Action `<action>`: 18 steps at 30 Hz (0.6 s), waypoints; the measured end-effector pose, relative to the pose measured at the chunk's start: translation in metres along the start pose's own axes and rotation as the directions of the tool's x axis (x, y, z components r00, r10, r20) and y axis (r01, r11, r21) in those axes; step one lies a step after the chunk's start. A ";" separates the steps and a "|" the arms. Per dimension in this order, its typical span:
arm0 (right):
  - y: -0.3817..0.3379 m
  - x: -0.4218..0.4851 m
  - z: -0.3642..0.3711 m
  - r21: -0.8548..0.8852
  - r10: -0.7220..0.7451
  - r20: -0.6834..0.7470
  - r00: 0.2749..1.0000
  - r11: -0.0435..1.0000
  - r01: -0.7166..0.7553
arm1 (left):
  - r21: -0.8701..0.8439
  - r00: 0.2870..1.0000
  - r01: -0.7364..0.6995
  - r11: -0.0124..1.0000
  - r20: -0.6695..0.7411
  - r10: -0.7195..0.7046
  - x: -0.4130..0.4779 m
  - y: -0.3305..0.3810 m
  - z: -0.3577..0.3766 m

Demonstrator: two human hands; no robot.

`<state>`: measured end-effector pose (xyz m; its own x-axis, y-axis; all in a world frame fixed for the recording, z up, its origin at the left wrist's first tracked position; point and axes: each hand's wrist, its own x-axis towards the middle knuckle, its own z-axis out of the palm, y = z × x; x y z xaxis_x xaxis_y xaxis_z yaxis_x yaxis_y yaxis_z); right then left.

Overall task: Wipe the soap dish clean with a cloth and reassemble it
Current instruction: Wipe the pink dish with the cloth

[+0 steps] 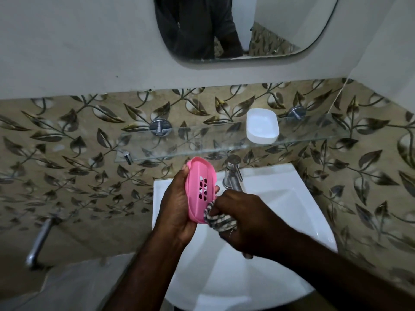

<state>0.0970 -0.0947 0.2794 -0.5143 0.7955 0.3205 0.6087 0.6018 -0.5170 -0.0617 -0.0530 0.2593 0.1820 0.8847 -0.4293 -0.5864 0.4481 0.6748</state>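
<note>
My left hand (174,208) holds the pink slotted soap dish insert (199,176) upright over the sink, thumb on its left edge and fingertips on its right edge. My right hand (243,217) grips a bunched striped cloth (216,217) and presses it against the lower right rim of the pink insert. The white soap dish base (261,126) sits apart on the glass shelf (179,142), with nothing in it.
A white sink (292,198) lies below my hands, with a chrome tap (232,175) just right of the pink insert. A mirror (247,25) hangs above the shelf. A chrome pipe (39,240) sticks out of the leaf-patterned tiled wall at the left.
</note>
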 end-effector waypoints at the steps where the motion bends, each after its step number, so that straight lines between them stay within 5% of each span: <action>1: -0.003 -0.002 0.003 0.031 0.023 0.002 1.000 0.999 -0.024 | -0.006 1.000 -0.007 1.000 -0.012 0.007 0.000 -0.001 0.000; 4: -0.008 -0.005 0.007 0.189 0.168 -0.021 0.986 0.969 -0.161 | -0.017 0.998 -0.038 0.999 -0.045 0.038 0.000 -0.004 0.003; 7: -0.014 -0.005 0.007 0.505 0.383 0.010 0.924 0.796 -0.335 | -0.007 0.993 -0.093 0.996 -0.080 0.092 0.002 -0.008 0.011; 10: -0.021 0.003 0.004 0.653 0.481 -0.018 0.876 0.669 -0.354 | 0.006 0.992 -0.077 0.997 -0.105 0.077 0.001 -0.011 0.017; 13: -0.025 0.018 -0.007 0.793 0.547 -0.044 0.836 0.528 -0.304 | -0.087 0.998 0.031 0.996 0.048 -0.027 -0.003 -0.014 0.024; 18: -0.008 0.037 -0.030 0.593 0.558 -0.292 0.777 0.743 -0.310 | 0.025 0.985 -0.081 0.996 0.157 0.076 -0.018 -0.018 0.032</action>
<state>0.0910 -0.0684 0.3188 0.1166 0.9744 0.1924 0.2532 0.1582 -0.9544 -0.0295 -0.0723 0.2739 0.2588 0.9254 -0.2768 -0.5797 0.3780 0.7219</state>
